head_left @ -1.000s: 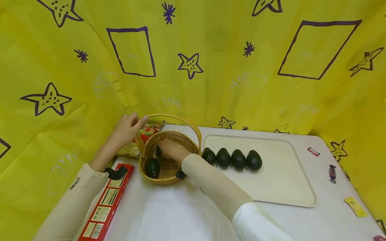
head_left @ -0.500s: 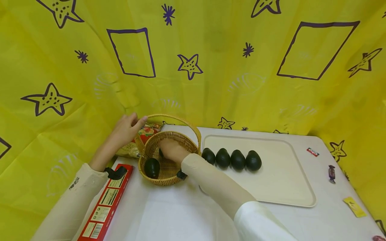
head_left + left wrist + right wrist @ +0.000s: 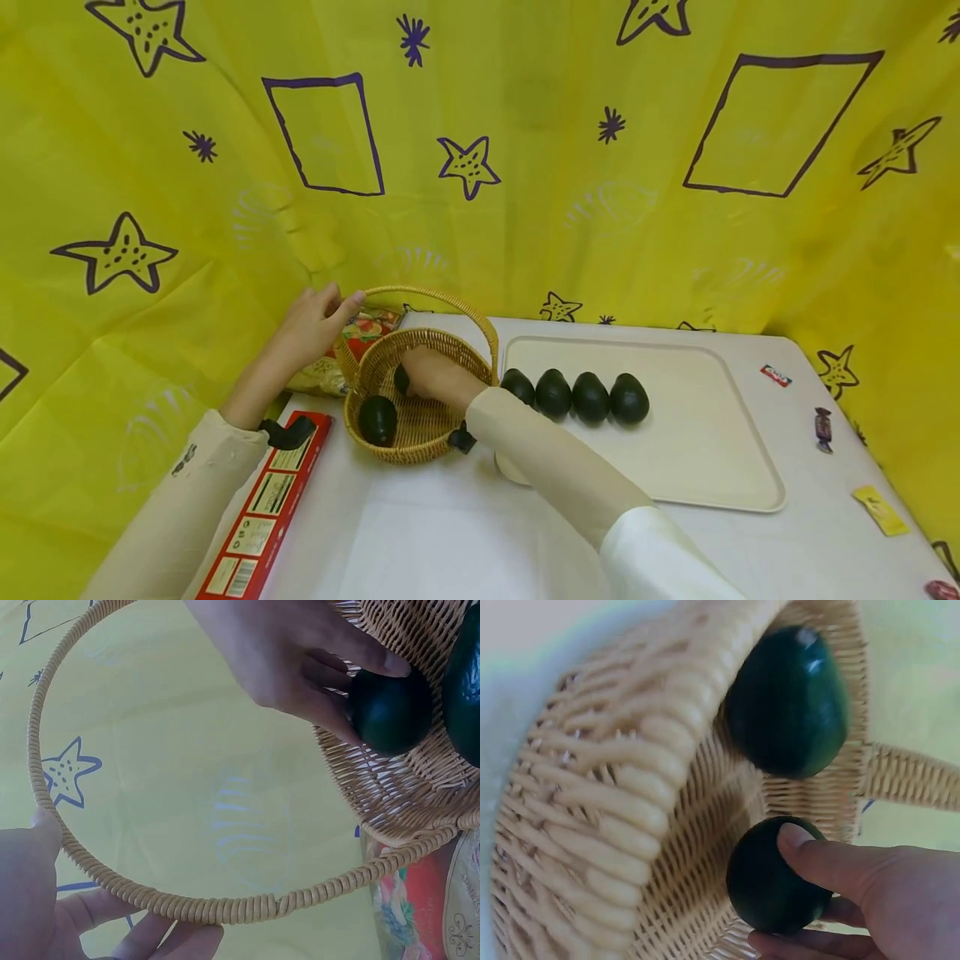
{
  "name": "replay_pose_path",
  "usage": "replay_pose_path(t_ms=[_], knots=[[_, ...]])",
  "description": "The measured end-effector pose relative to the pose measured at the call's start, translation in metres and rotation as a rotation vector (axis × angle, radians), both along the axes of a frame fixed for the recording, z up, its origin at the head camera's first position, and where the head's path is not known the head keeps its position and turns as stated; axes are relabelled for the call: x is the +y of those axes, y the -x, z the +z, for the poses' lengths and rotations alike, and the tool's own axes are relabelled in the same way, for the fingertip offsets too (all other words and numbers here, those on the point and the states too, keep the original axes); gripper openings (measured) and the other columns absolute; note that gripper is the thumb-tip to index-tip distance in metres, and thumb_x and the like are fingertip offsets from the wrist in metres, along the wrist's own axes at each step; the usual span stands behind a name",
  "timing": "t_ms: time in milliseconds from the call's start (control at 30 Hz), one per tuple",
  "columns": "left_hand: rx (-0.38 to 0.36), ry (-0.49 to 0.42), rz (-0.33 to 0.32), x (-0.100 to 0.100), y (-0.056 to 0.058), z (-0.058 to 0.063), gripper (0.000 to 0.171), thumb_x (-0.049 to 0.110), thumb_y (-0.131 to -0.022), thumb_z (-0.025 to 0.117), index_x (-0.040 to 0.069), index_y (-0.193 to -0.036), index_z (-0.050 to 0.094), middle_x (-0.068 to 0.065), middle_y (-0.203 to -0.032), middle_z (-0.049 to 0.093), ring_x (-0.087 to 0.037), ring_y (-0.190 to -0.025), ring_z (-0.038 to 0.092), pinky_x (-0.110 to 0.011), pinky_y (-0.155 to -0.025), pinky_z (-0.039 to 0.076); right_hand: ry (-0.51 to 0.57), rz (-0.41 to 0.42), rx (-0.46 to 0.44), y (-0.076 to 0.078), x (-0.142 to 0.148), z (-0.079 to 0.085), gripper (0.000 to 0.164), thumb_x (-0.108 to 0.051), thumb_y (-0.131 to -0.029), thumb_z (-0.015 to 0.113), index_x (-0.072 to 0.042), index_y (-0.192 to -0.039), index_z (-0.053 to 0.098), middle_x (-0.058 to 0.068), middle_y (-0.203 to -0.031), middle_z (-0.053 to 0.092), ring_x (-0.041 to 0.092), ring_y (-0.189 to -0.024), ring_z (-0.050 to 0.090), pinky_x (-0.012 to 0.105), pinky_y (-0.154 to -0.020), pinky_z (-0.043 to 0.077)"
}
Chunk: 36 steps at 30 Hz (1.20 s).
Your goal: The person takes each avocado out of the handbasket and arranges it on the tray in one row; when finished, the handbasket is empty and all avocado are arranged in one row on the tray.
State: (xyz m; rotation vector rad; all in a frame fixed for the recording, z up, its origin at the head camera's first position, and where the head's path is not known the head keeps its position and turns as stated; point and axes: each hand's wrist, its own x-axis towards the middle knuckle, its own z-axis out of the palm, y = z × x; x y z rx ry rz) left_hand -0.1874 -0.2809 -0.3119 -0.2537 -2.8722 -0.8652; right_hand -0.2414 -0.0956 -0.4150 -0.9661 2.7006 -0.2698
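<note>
A wicker basket (image 3: 416, 454) with an arched handle (image 3: 457, 305) stands on the white table. My left hand (image 3: 311, 321) holds the handle at its left side, thumb and fingers about the wicker rod. Inside the basket, my right hand (image 3: 437, 375) pinches a dark green avocado (image 3: 772, 877) between thumb and fingers. Another avocado (image 3: 377, 420) lies in the basket against its left wall, apart from the hand. To the right, several avocados (image 3: 590, 398) stand in a row on a cream tray (image 3: 697, 450); the right sleeve partly covers the leftmost one.
A long red box (image 3: 262, 508) lies below the left forearm. Behind the basket's left side are colourful snack packets (image 3: 367, 327). Small wrapped sweets, among them a purple one (image 3: 822, 429) and a yellow one (image 3: 880, 510), lie right of the tray. A yellow patterned cloth (image 3: 540, 233) hangs behind.
The right hand has shifted slightly to the right within the basket with the avocado, which shows more clearly now. The left hand stays on the handle, and the tray's row is unchanged.
</note>
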Motion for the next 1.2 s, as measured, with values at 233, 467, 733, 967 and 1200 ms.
replay_pose_path(t_ms=[233,467,733,967,1200], knots=[[0.016,0.009,-0.005,-0.001,-0.001,-0.001,0.054,0.054,-0.113,0.042,0.007,-0.085,0.045,-0.003,-0.066,0.04,-0.024,-0.062,0.038,-0.038,-0.06,0.034,0.171,0.014,-0.026,-0.018,0.015,0.014,0.035,-0.022,-0.097,0.08,-0.002,-0.122,0.067,0.012,-0.117,0.074,0.021,-0.105,0.071,0.029,-0.086,0.056],[0.02,0.006,-0.013,-0.003,-0.001,-0.002,0.053,0.051,-0.113,0.042,0.007,-0.084,0.045,-0.001,-0.063,0.039,-0.021,-0.056,0.037,-0.036,-0.056,0.034,0.244,0.083,-0.082,-0.047,0.046,0.033,0.074,-0.031,-0.101,0.074,0.0,-0.16,0.04,0.016,-0.148,0.061,0.022,-0.129,0.065,0.027,-0.1,0.054],[0.031,0.013,-0.007,-0.001,-0.001,-0.002,0.054,0.053,-0.112,0.043,0.007,-0.084,0.045,-0.003,-0.066,0.039,-0.023,-0.058,0.037,-0.037,-0.058,0.035,0.407,0.14,-0.104,-0.073,0.098,0.047,0.077,-0.029,-0.099,0.076,-0.007,-0.163,0.038,0.008,-0.162,0.048,0.022,-0.147,0.05,0.034,-0.115,0.045],[0.037,-0.007,-0.01,0.0,-0.001,-0.001,0.054,0.052,-0.113,0.044,0.007,-0.083,0.045,-0.003,-0.064,0.039,-0.023,-0.057,0.038,-0.037,-0.057,0.035,0.501,0.15,-0.117,-0.091,0.142,0.056,0.078,-0.032,-0.101,0.074,-0.012,-0.165,0.034,0.007,-0.162,0.048,0.02,-0.15,0.046,0.04,-0.118,0.043],[0.029,0.003,-0.017,0.0,0.0,-0.001,0.053,0.051,-0.113,0.043,0.007,-0.084,0.046,-0.002,-0.064,0.04,-0.022,-0.058,0.038,-0.036,-0.057,0.035,0.571,0.102,-0.056,-0.106,0.199,0.061,0.076,-0.033,-0.1,0.076,-0.012,-0.163,0.04,0.006,-0.161,0.05,0.025,-0.146,0.05,0.045,-0.115,0.046]])
